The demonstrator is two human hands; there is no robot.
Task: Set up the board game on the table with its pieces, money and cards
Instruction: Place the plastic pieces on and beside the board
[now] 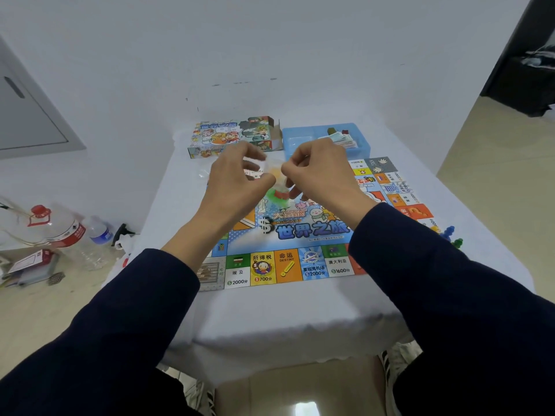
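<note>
Game board, centre of frame: large title "世界之旅" in blue, a "$" sign to its left, and "大富翁" above it, partly hidden by the hands.

Board's near edge, squares left to right: "埃及" with "2000分"; "所得税" with "700分"; "命运 DESTINY"; an airport square with "2000分", its name too blurred to read; "澳大利亚" with "1600分".

Right-edge squares: print too small to read.

Game box, upper centre: the title "世界之旅" again.
</note>
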